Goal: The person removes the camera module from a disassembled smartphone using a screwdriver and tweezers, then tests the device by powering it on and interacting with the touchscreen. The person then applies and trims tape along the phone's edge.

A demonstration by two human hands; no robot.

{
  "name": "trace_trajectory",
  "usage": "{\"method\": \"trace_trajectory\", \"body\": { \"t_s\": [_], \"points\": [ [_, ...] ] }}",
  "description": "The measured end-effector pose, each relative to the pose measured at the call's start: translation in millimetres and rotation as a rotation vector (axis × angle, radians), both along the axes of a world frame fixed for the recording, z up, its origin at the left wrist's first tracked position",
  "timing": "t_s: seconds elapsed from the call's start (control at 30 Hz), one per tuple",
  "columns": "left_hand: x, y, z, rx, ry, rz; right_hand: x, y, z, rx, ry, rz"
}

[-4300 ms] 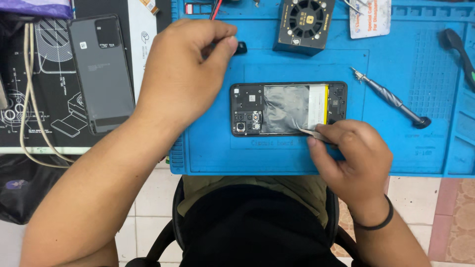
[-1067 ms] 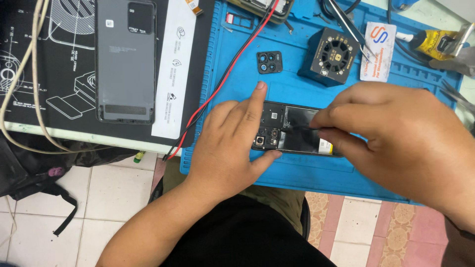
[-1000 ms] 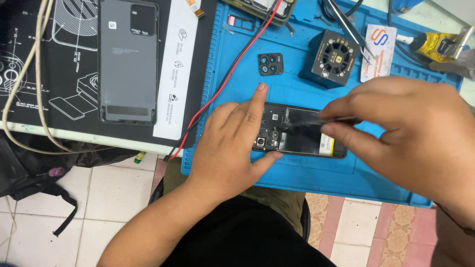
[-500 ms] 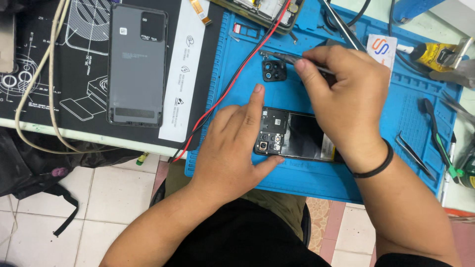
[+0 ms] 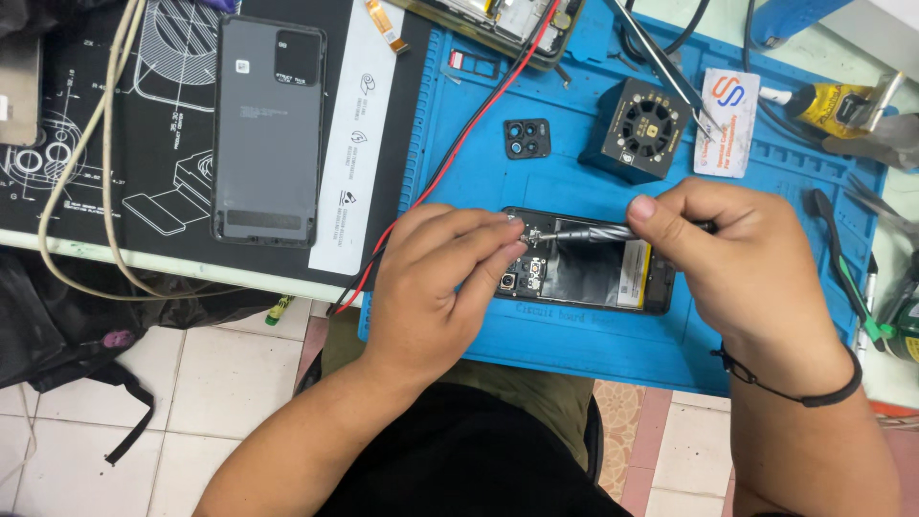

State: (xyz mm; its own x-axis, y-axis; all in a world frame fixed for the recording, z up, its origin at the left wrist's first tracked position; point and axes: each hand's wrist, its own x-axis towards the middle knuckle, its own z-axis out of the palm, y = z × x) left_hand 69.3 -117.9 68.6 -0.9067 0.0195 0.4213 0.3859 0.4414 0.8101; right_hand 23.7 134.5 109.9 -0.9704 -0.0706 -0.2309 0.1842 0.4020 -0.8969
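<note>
Right hand (image 5: 742,258) clamped on screwdriver (image 5: 589,233), left hand (image 5: 436,278) flat, hiding opened phone's (image 5: 593,278) left end.

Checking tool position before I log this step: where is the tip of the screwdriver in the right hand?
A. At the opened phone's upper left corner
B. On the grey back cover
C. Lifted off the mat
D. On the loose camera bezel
A: the right hand lays the screwdriver across the opened phone, tip by the left hand's fingertips.

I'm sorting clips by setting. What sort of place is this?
Most likely a phone repair bench. An opened phone lies on a blue work mat, the right hand works a screwdriver in it, and a detached grey back cover lies alongside.
</note>
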Motion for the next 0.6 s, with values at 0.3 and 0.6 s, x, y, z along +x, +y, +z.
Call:
{"method": "trace_trajectory", "body": {
  "t_s": [0.3,0.6],
  "points": [
    [4,2,4,-0.023,0.043,-0.028,9,-1,12,0.238,0.022,-0.014],
    [4,6,3,-0.228,-0.016,-0.187,22,-20,32,0.384,0.200,0.070]
  ]
}}
